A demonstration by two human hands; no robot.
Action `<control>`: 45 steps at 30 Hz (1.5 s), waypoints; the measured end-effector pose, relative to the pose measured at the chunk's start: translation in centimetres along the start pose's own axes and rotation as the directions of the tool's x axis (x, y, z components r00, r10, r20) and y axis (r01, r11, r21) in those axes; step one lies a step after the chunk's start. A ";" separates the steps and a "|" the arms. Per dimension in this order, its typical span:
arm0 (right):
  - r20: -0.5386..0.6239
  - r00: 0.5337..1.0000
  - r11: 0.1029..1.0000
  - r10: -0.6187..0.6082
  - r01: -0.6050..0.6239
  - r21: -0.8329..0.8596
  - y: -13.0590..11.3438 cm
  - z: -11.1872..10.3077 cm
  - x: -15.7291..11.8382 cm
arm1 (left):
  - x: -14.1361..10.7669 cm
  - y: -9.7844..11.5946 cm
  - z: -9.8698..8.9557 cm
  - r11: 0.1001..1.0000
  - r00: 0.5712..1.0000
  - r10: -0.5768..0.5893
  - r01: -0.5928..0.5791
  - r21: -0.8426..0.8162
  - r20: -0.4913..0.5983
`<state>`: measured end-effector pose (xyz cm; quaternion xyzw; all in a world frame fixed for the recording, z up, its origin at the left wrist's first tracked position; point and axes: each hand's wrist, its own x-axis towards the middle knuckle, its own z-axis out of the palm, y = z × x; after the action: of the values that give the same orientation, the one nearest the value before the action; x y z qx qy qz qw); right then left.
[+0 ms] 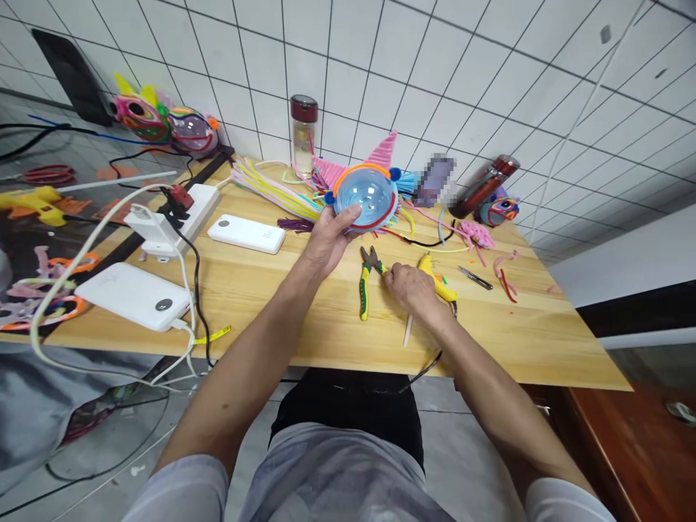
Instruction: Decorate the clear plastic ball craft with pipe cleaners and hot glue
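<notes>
My left hand (328, 243) is closed on a clear plastic ball (365, 194), its thumb over the ball's lower front. Blue pipe cleaner lines the ball, with orange and red strips around its rim, two pink pointed ears on top and dark blue pompoms at the sides. Over the table, my right hand (410, 286) has its fingers curled round one handle of a pair of yellow-and-green pliers (365, 290), whose jaws and handles are spread apart. Just beyond that hand lies a yellow hot glue gun (444, 288); a whitish glue stick (407, 330) shows beside the wrist.
White power banks (246, 233) and a power strip (199, 208) with trailing cables occupy the left side. Behind are bundled pipe cleaners (272, 190), a glass bottle (303, 138) and a dark red flask (488, 186). Small snips (475, 278) lie to the right.
</notes>
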<state>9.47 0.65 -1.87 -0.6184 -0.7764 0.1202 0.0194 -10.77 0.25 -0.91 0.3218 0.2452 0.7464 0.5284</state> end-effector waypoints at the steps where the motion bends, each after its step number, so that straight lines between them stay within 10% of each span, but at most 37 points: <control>1: -0.012 1.000 0.995 -0.026 0.025 -0.095 -0.1 -0.2 -0.6 | -0.1 0.0 0.1 1.000 1.000 -0.005 0.005 0.008 0.006; 6: 0.052 0.923 0.874 -0.381 0.378 -0.304 -0.6 0.3 -2.7 | -0.3 0.1 0.2 0.999 0.999 -0.017 0.016 0.030 0.029; 20: -0.064 0.980 0.973 -0.188 0.177 -0.148 0.0 0.5 0.6 | -0.6 -0.7 0.5 0.983 0.996 -0.052 0.038 0.181 0.076; 27: -0.252 0.968 0.995 -0.007 -0.017 -0.095 7.6 -2.1 -2.1 | -0.8 -0.8 0.5 0.981 0.995 -0.072 0.057 0.183 0.074; 45: -0.224 0.947 0.972 -0.228 0.208 -0.111 17.8 -1.2 -4.6 | -1.7 -4.3 -0.5 0.929 0.989 -0.138 0.110 0.354 0.055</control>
<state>27.75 0.11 -3.87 -0.5387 -0.8367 0.0095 0.0977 -8.01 0.00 -4.70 0.4238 0.3729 0.6427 0.5180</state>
